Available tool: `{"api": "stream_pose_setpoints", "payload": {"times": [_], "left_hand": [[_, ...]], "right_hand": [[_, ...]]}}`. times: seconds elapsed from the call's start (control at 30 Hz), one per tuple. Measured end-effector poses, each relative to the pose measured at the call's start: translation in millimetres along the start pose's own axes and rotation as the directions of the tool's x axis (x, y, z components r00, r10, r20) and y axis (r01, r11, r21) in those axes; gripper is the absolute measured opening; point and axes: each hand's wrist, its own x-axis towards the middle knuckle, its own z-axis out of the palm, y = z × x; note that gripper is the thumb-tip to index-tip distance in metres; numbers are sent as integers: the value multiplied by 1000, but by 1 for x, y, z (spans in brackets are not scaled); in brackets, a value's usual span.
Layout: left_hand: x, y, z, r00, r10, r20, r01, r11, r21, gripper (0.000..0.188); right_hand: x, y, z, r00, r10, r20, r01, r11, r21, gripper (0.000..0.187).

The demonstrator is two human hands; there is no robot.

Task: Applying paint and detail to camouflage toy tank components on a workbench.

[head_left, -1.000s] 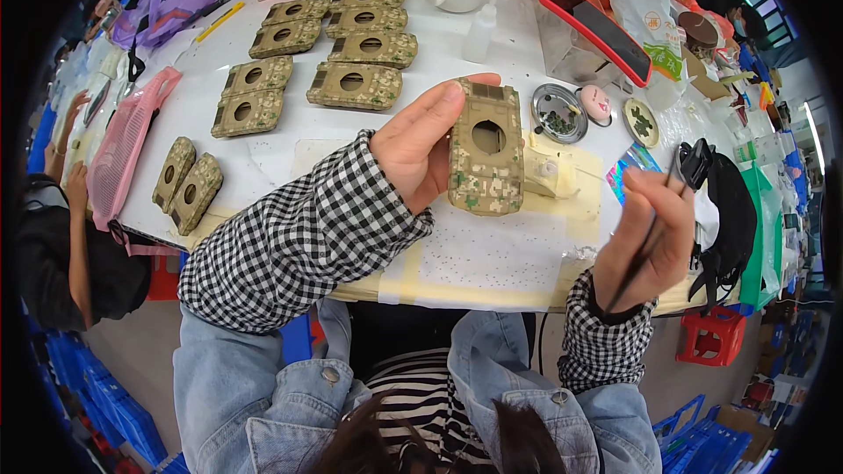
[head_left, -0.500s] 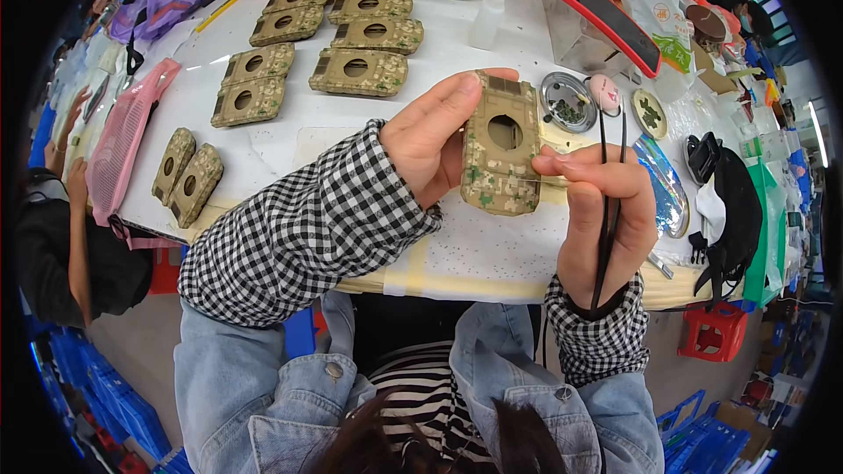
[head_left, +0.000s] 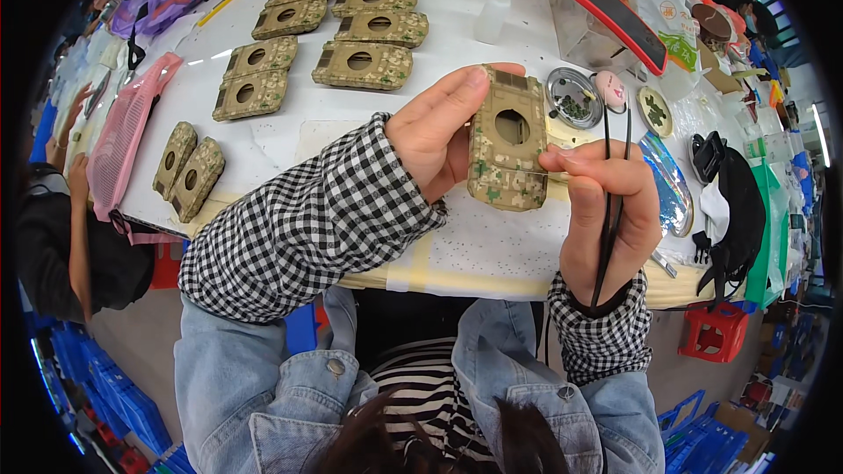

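Note:
A camouflage model tank hull [head_left: 494, 171] with a round hole is held upright in my left hand [head_left: 439, 127], thumb along its upper edge. My right hand [head_left: 615, 197] is closed at the hull's right side. Its thumb and index finger pinch a thin, pale, needle-like piece [head_left: 537, 173] that lies against the hull; its exact kind is too small to tell. Black tweezers [head_left: 606, 250] are tucked through the same hand, tips pointing away from me. Beyond that hand are a clear round dish [head_left: 551, 105] of small dark green parts and an oval lid [head_left: 665, 125] with more green parts.
Several similar hulls [head_left: 360, 70] stand in groups across the white table [head_left: 334, 136] on the left. A phone in a red case [head_left: 610, 17], a squeeze bottle [head_left: 493, 17] and a pink mesh pouch [head_left: 130, 145] lie around. Another person's arm [head_left: 79, 237] is at far left.
The view has shifted slightly, so the table things sit a little differently. Both hands keep their grip, with the hull and the thin piece in nearly the same pose.

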Motion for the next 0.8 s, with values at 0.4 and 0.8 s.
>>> {"api": "stream_pose_setpoints", "payload": {"times": [0.4, 0.8], "left_hand": [[0, 0, 1, 1000, -2, 14, 3, 1000, -16, 48], [0, 0, 0, 1000, 0, 5, 1, 1000, -16, 48]], "right_hand": [[0, 2, 1, 1000, -29, 2, 29, 999, -34, 12], [1, 2, 0, 999, -37, 9, 37, 999, -33, 10]]}}
